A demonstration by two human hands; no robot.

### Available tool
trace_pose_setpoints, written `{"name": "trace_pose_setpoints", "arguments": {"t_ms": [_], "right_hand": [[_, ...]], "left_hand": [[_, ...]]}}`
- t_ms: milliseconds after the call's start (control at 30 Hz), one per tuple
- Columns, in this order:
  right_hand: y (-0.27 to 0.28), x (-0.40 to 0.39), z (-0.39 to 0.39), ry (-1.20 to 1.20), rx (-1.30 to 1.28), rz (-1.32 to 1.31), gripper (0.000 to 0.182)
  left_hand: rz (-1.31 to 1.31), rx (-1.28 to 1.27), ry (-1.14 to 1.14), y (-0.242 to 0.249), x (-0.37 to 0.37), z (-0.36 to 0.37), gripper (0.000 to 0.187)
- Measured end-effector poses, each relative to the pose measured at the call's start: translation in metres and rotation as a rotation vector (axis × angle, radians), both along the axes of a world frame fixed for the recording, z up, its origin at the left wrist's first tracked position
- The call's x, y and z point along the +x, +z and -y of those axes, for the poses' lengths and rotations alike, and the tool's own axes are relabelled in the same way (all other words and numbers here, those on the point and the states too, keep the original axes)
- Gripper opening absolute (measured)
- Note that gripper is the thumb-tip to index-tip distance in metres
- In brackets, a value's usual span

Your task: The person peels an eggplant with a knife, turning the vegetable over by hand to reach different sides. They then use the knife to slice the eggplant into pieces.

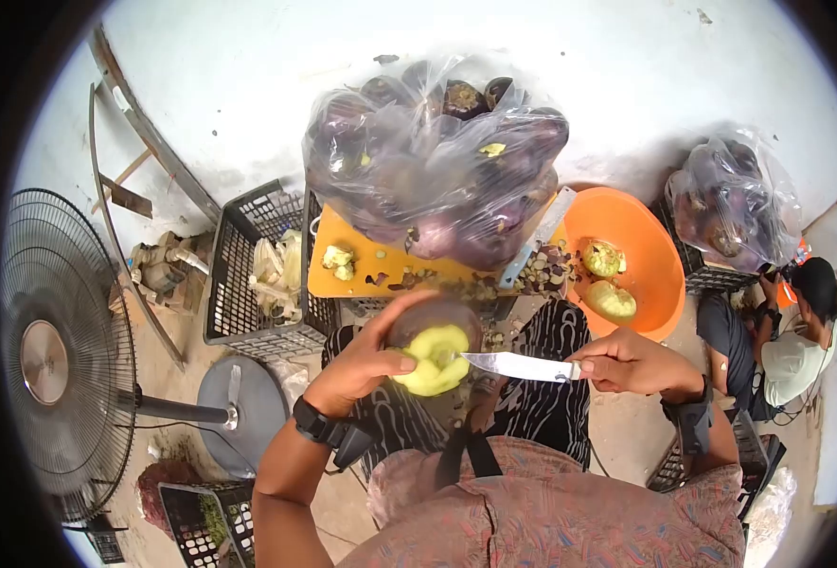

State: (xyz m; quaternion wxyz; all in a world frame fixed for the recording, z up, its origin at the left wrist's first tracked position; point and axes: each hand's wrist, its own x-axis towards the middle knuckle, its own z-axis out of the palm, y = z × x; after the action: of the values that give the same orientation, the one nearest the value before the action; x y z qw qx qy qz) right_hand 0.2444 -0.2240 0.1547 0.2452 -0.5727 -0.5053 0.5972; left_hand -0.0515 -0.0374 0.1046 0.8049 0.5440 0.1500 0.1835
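My left hand (373, 348) is closed around a round eggplant (435, 364). The near side of this eggplant shows bare yellow-green flesh with a hollow in it; dark skin covers the far side, which is smeared by motion. My right hand (627, 362) grips a knife (523, 366) by its pale handle. Its blade points left, the tip at the exposed flesh. Beyond my hands, an orange board (343, 248) carries skin scraps and a pale peeled piece (339, 262). Across the board's right end lies a wide metal blade (532, 241).
Behind the board bulges a clear plastic bag of eggplants (437, 180). An orange basin (660, 275) at right holds peeled eggplants. Black crates (224, 284), a standing fan (49, 360) and its round base (239, 407) flank my left. A person (797, 350) sits far right by another eggplant bag (731, 204).
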Motion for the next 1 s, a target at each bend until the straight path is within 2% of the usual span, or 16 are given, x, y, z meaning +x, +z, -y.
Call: {"name": "trace_pose_setpoints", "arguments": {"t_ms": [200,433,533,633,733,833,1000], "right_hand": [[-0.005,-0.005,-0.026,0.113,-0.034,0.088,0.032],[-0.003,-0.001,-0.029,0.041,-0.032,0.098,0.034],[-0.007,-0.005,-0.029,0.037,-0.048,0.165,0.035],[-0.024,-0.009,-0.031,-0.034,-0.117,0.065,0.034],[-0.045,-0.018,-0.027,-0.083,-0.199,0.084,0.028],[-0.063,-0.029,-0.022,-0.209,-0.218,-0.058,0.031],[-0.085,-0.038,-0.020,-0.147,-0.207,-0.151,0.029]], "left_hand": [[-0.031,-0.062,-0.013,-0.024,0.002,-0.003,0.087],[0.008,-0.162,0.039,-0.044,0.005,-0.007,0.086],[0.043,-0.179,0.113,-0.059,0.010,-0.005,0.093],[0.101,-0.149,0.243,-0.080,0.014,-0.001,0.091],[0.210,-0.312,0.374,-0.104,0.017,0.003,0.088],[0.284,-0.416,0.411,-0.123,0.013,0.008,0.085],[0.265,-0.392,0.414,-0.133,0.010,0.009,0.085]]}}
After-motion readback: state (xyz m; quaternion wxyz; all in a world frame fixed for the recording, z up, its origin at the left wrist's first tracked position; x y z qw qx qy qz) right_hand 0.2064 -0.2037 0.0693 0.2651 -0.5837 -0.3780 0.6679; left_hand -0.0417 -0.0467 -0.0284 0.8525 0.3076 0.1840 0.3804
